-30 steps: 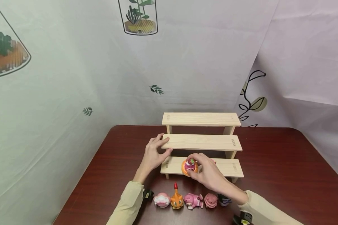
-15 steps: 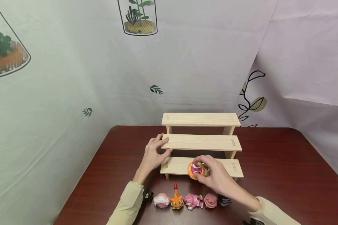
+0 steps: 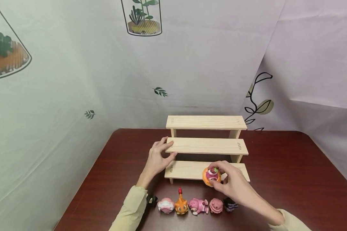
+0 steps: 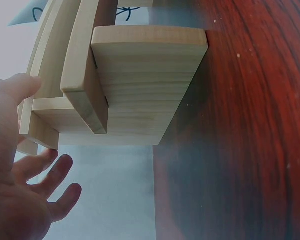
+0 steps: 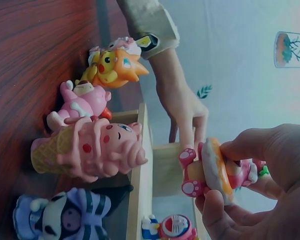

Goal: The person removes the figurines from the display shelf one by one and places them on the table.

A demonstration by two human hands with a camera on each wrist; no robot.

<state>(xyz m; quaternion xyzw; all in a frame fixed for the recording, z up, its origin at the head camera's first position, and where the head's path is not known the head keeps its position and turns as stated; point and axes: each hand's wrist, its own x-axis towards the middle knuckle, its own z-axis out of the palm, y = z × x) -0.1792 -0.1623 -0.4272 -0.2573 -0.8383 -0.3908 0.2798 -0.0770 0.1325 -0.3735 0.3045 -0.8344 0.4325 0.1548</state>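
Note:
My right hand (image 3: 234, 181) pinches a pink bear figurine (image 3: 212, 174) with an orange doughnut ring round its middle and a strawberry on its head. It is held above the front edge of the lowest tier. In the right wrist view, the bear's pink paws (image 5: 191, 187) face the pale wooden three-tier stand (image 3: 206, 146). My left hand (image 3: 158, 157) grips the left end of the middle tier. Behind the held bear, a blue, white and red figurine (image 5: 174, 227) is on the stand, hidden by my right hand in the head view.
Several figurines lie in a row before the stand: a black one (image 3: 151, 200), a pink-and-white one (image 3: 166, 205), an orange one (image 3: 181, 206), a pink bear (image 3: 198, 206), a pink ice-cream cone (image 3: 216, 205) and a purple-and-black one (image 3: 230, 204). White cloth (image 3: 208, 64) hangs behind the table.
My right hand has moved to the right and slightly nearer along the lowest tier, carrying the doughnut bear. My left hand has stayed on the stand.

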